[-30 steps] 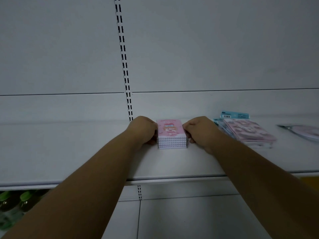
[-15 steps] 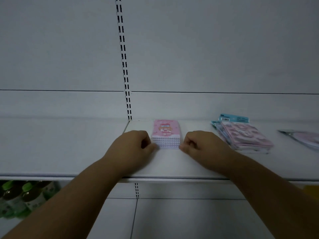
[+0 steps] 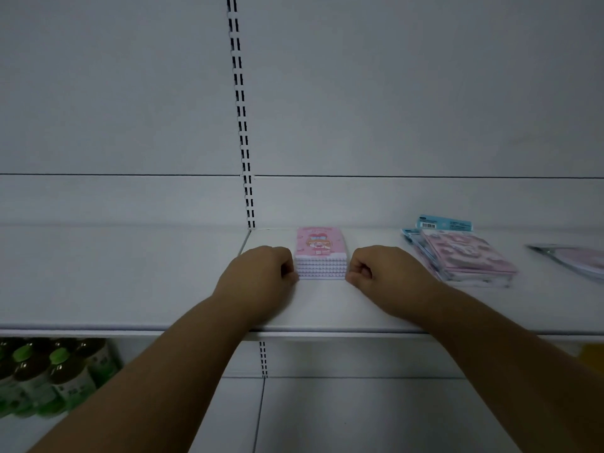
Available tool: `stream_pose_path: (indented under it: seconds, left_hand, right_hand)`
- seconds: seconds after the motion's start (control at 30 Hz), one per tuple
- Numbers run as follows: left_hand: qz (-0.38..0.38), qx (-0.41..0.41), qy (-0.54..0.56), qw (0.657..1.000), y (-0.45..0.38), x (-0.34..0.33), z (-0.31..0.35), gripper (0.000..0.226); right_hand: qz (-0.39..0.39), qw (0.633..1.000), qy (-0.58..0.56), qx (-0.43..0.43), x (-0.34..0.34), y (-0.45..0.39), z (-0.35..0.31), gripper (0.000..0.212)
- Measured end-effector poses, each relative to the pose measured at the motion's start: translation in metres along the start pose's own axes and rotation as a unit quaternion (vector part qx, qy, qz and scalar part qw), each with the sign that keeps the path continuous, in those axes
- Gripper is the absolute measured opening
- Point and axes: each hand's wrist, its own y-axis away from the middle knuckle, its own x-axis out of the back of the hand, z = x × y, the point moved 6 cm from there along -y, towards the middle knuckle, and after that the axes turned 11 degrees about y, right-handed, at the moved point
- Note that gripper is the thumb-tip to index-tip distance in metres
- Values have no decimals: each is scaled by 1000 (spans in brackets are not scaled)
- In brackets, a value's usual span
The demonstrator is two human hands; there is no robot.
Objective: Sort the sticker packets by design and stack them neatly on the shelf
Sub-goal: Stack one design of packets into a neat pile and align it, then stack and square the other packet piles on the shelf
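- Fingers (image 3: 287,270) of left hand (image 3: 258,282) curled into a loose fist, knuckle tips touching the left front corner of the pink stack (image 3: 321,256); nothing pinched.
- Fingers (image 3: 359,273) of right hand (image 3: 389,279) likewise curled shut, touching the right front corner of the same stack.
- Pink stack: squared pile of flat rectangular sticker packets, glossy pink top with a cartoon figure, scalloped white edges layered at the front; flat on the matte white shelf (image 3: 130,289), at 12 o'clock from both fists.
- Looser pile (image 3: 464,256) at 3 o'clock from the stack, well apart: shiny pink packets fanned unevenly, a blue header card with barcode at the rear.
- Further clear-wrapped packet (image 3: 575,259) at far 3 o'clock, cut off by the frame edge, design unreadable.
- Green-capped bottles (image 3: 49,377) at 8 o'clock below the shelf, dim, labels illegible.
- Slotted upright (image 3: 240,109) at 12 o'clock, perforated metal.
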Motion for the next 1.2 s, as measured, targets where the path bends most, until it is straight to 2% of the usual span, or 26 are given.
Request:
stream_pose_path:
  seconds: [0.47,0.63,0.73,0.83,1.03,1.13,1.2]
  left_hand:
    - [-8,-21,-11,1000,2,-1,1,20]
    - [13,-17,-7,1000,14,10,8,26]
    - [25,-69,-4,997,28,14,32,25]
    - [0,-113,35,993,32,6,68,24]
    - [-68,-114,88,987,2,-39,144,18]
    - [-63,-64,68,994,-27,-64,172,19]
    - [-96,-12,58,994,-44,-83,186,31]
  right_hand:
    - [-5,999,45,-28,8,11,-14,18]
    - [63,994,15,-85,26,32,-4,8]
    - [123,985,0,-118,50,51,16,9]
    - [143,980,14,-139,72,64,47,10]
    - [123,969,24,-211,90,78,142,10]
    - [56,965,32,-254,83,70,182,21]
    - [-10,965,23,-262,71,60,198,32]
